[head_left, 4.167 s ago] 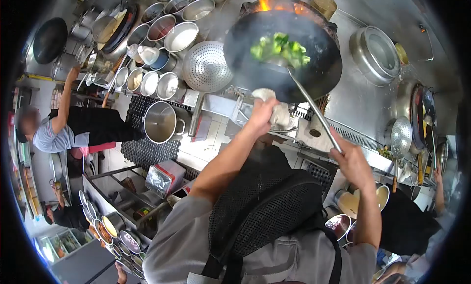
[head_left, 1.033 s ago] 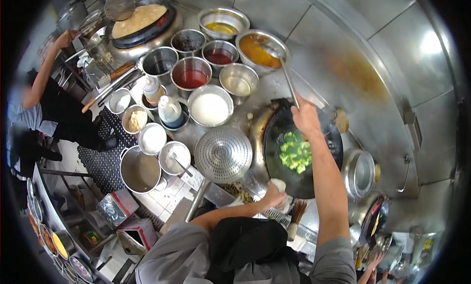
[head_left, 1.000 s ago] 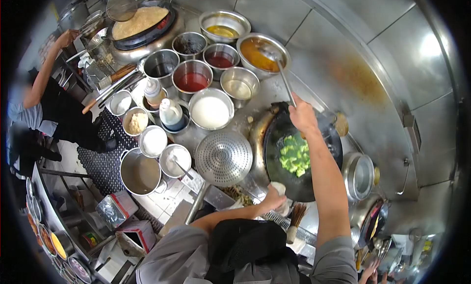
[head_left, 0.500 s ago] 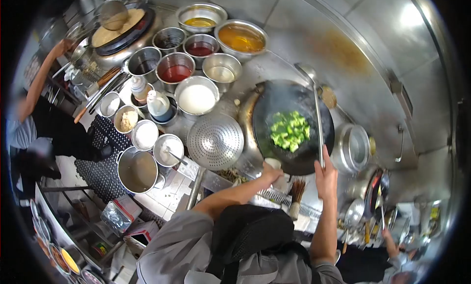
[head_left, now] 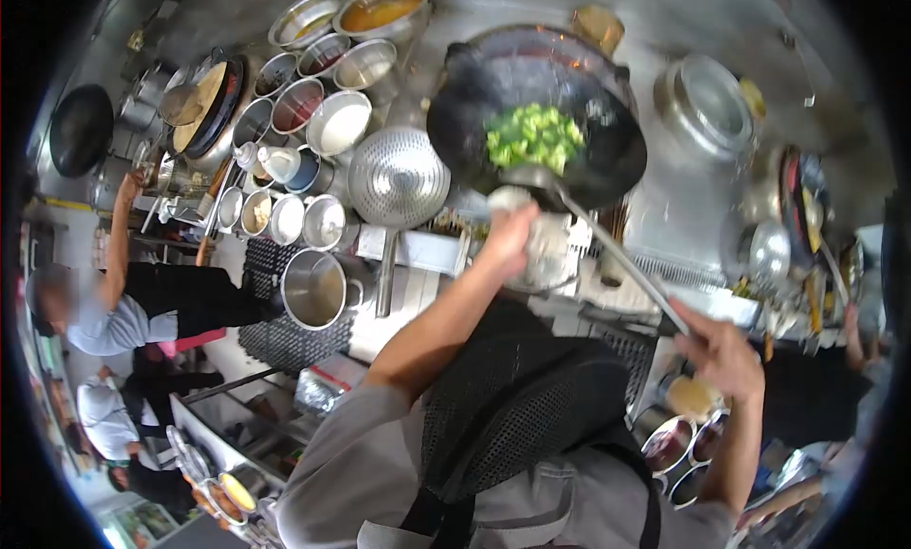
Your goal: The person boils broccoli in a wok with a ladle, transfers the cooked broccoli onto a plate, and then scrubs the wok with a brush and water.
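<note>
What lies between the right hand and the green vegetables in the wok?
In the head view, the metal ladle lies there: its handle reaches from the right hand over the rim of the wok, and its bowl is beside the green vegetables.

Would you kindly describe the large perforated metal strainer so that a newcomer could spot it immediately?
Start from the big round black wok holding chopped green vegetables. Just left of it in the picture, beside the round steel bowls, lies the round silvery metal strainer, its handle pointing downward. Unlike those bowls, it is dotted with small holes.
</note>
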Motion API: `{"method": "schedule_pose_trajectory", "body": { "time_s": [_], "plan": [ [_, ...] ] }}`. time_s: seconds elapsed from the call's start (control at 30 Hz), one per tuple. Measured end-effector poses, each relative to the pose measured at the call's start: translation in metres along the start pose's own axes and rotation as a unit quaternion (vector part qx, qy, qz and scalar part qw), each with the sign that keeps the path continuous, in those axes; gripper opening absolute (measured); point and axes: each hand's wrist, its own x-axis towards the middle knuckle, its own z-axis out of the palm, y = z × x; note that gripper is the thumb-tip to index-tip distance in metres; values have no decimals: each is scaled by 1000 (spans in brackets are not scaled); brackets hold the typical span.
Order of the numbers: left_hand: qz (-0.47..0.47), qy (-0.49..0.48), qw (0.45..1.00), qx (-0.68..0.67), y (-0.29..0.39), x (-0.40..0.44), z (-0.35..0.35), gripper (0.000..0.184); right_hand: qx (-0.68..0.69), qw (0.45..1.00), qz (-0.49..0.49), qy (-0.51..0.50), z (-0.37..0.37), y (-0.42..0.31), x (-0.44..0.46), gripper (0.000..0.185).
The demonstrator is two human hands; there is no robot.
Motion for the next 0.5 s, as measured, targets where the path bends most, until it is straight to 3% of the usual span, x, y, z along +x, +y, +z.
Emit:
{"method": "schedule_pose_trajectory", "body": {
  "time_s": [0.03,0.1,0.17,0.23,0.3,0.37,0.43,0.5],
  "plan": [
    [-16,-6,1000,3,-3,14,2,13,-34,998,-38,22,7,1,11,60],
    [18,-10,998,54,-22,42,-10,13,-56,998,27,17,34,16,47,57],
    [78,-66,993,55,-55,39,-42,16,-50,985,-71,150,95,59,77,54],
    [82,-6,992,99,-86,20,-80,26,-97,980,-13,172,134,65,82,50],
    [59,-11,988,140,-106,-1,-116,34,-94,983,12,160,135,64,62,53],
    [111,-44,984,134,-91,-30,-99,38,20,988,-72,132,114,62,39,59],
    [11,-18,995,99,-68,-25,-79,31,45,998,1,51,82,45,25,64],
    [43,-2,996,75,-54,-2,-54,28,42,996,-60,50,62,42,24,64]
  ]
}}
